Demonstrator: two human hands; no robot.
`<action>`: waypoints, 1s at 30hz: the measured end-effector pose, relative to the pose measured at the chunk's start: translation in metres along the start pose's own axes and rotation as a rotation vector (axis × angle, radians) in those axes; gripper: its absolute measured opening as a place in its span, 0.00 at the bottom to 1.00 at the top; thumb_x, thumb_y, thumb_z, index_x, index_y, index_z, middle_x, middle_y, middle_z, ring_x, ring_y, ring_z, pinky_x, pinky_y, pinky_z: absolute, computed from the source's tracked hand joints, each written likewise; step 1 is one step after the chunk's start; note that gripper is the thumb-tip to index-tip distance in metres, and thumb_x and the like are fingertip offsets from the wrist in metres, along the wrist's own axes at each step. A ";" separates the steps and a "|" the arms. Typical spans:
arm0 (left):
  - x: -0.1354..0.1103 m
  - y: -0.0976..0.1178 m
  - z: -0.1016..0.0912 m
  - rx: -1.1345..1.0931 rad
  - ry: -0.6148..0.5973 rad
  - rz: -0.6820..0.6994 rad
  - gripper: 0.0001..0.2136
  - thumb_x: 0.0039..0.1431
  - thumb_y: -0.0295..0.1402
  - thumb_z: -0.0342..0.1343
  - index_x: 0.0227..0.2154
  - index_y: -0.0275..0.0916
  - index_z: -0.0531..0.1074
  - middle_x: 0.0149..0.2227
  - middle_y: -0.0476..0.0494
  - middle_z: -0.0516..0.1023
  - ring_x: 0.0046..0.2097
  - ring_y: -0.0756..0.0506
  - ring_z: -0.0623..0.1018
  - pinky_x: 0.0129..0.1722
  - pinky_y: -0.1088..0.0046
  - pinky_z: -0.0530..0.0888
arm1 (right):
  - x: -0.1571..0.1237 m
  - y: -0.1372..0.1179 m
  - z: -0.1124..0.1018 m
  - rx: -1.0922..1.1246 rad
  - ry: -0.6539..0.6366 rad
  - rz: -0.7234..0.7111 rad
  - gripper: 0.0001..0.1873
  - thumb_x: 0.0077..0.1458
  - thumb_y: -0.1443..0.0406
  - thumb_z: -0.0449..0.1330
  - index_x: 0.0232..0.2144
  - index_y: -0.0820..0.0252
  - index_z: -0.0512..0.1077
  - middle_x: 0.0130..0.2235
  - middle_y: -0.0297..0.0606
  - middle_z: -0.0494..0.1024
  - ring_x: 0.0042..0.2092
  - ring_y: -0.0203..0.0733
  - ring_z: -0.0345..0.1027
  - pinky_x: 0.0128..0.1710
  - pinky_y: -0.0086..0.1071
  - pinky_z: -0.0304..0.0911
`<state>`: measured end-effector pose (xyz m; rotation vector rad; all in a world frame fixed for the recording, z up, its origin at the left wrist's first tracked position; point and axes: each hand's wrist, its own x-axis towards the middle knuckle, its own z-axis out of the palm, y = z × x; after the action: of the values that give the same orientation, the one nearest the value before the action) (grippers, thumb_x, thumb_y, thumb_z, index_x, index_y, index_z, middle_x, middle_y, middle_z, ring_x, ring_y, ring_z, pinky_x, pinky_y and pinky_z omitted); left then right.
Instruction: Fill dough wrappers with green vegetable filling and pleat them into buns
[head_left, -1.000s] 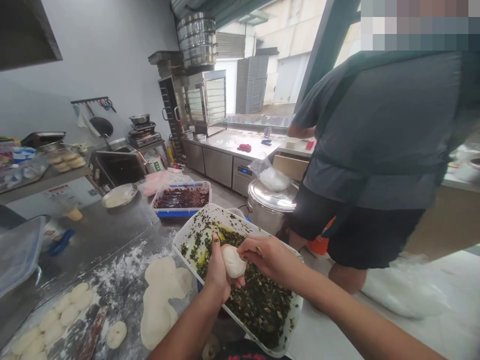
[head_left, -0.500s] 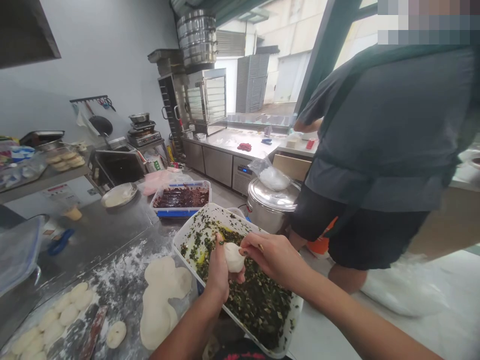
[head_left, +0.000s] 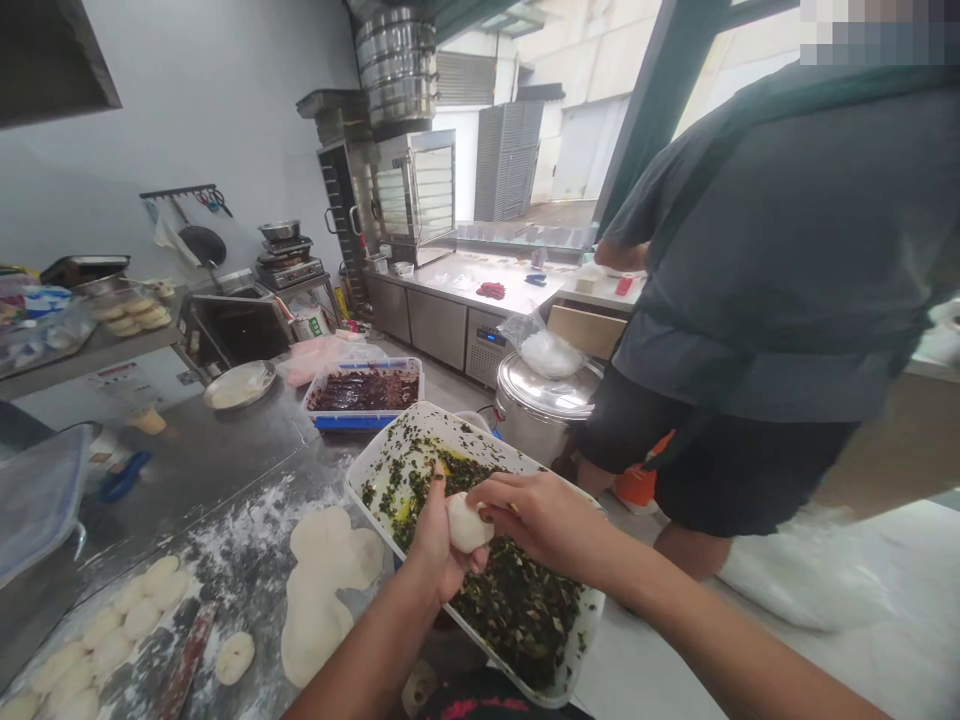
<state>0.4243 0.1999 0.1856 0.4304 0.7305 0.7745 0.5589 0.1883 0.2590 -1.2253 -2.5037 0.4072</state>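
A round white dough bun (head_left: 468, 524) rests in my left hand (head_left: 436, 540), whose fingers curl under it and whose thumb points up beside it. My right hand (head_left: 536, 515) pinches the bun's right side between thumb and fingers. Both hands are above a white tub (head_left: 386, 415) of chopped dark green filling (head_left: 517, 610). To the left, a flattened sheet of dough (head_left: 319, 580) lies on the floured steel table (head_left: 247, 545). One small bun (head_left: 235, 658) sits apart, beside a brown rolling pin (head_left: 187, 660).
Several dough rounds (head_left: 112, 630) lie at the table's lower left. Behind the tub stands a tray of dark red filling (head_left: 364, 390), with a plate (head_left: 240, 385) to its left. A co-worker (head_left: 795, 250) stands at the right, near a lidded steel pot (head_left: 547, 400).
My right hand has shifted slightly left and its fingers have curled further over the bun. The bun has turned a little in my left hand. The view has moved slightly.
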 end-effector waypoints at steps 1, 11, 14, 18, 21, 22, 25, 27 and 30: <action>-0.001 0.000 -0.001 -0.019 -0.020 -0.017 0.22 0.46 0.54 0.41 0.23 0.37 0.62 0.14 0.52 0.64 0.11 0.53 0.63 0.08 0.81 0.52 | 0.000 0.000 0.001 -0.026 -0.006 -0.001 0.08 0.52 0.70 0.46 0.30 0.58 0.65 0.30 0.35 0.71 0.30 0.34 0.63 0.29 0.26 0.53; -0.007 -0.005 -0.005 0.146 0.024 0.029 0.29 0.46 0.57 0.35 0.21 0.32 0.65 0.14 0.45 0.67 0.13 0.51 0.66 0.11 0.79 0.58 | 0.001 -0.007 0.000 -0.053 -0.010 -0.007 0.08 0.52 0.70 0.46 0.31 0.59 0.64 0.28 0.34 0.71 0.30 0.33 0.63 0.28 0.25 0.52; -0.010 -0.008 -0.003 0.053 -0.037 0.111 0.27 0.48 0.55 0.36 0.30 0.35 0.65 0.17 0.49 0.67 0.13 0.51 0.66 0.09 0.79 0.58 | 0.002 -0.007 0.001 -0.067 -0.027 -0.022 0.08 0.52 0.70 0.47 0.31 0.58 0.65 0.29 0.34 0.72 0.29 0.33 0.63 0.27 0.25 0.51; -0.015 -0.014 0.002 0.047 -0.002 0.236 0.25 0.48 0.54 0.37 0.31 0.36 0.64 0.18 0.49 0.68 0.12 0.53 0.63 0.08 0.80 0.56 | -0.002 -0.004 -0.001 -0.076 -0.010 -0.020 0.07 0.52 0.70 0.47 0.29 0.60 0.64 0.27 0.35 0.72 0.28 0.33 0.63 0.27 0.26 0.51; -0.015 -0.012 0.002 0.105 0.055 0.180 0.26 0.47 0.55 0.37 0.25 0.34 0.64 0.16 0.47 0.68 0.12 0.53 0.64 0.09 0.80 0.57 | -0.004 -0.003 -0.003 -0.046 0.000 -0.057 0.08 0.52 0.70 0.46 0.30 0.59 0.64 0.28 0.34 0.71 0.29 0.33 0.63 0.27 0.26 0.51; -0.014 -0.010 0.002 0.110 0.067 0.151 0.27 0.47 0.56 0.36 0.24 0.34 0.64 0.16 0.46 0.68 0.13 0.52 0.65 0.10 0.79 0.57 | -0.004 -0.003 -0.003 -0.040 -0.002 -0.069 0.08 0.52 0.70 0.46 0.30 0.59 0.64 0.29 0.34 0.71 0.29 0.33 0.63 0.28 0.26 0.51; -0.015 -0.006 0.003 0.087 0.053 0.093 0.28 0.47 0.57 0.35 0.27 0.33 0.65 0.18 0.45 0.69 0.14 0.51 0.66 0.11 0.78 0.59 | -0.005 -0.003 -0.003 -0.040 -0.014 -0.094 0.09 0.52 0.70 0.46 0.33 0.57 0.64 0.31 0.34 0.71 0.31 0.33 0.63 0.29 0.26 0.52; -0.016 -0.007 0.003 0.056 0.011 0.117 0.27 0.47 0.56 0.35 0.30 0.35 0.64 0.19 0.45 0.70 0.14 0.51 0.67 0.10 0.79 0.58 | -0.006 -0.003 -0.003 -0.061 -0.010 -0.084 0.09 0.52 0.70 0.46 0.32 0.58 0.65 0.30 0.34 0.71 0.31 0.33 0.63 0.29 0.26 0.51; -0.016 -0.012 0.001 0.033 -0.024 0.174 0.26 0.48 0.56 0.35 0.29 0.37 0.63 0.19 0.47 0.69 0.14 0.52 0.66 0.09 0.80 0.55 | -0.008 -0.004 -0.005 -0.087 0.004 -0.071 0.08 0.52 0.70 0.46 0.30 0.59 0.65 0.29 0.35 0.70 0.30 0.33 0.62 0.28 0.26 0.51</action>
<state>0.4231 0.1798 0.1861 0.5377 0.6898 0.9199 0.5630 0.1805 0.2639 -1.1633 -2.5774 0.2816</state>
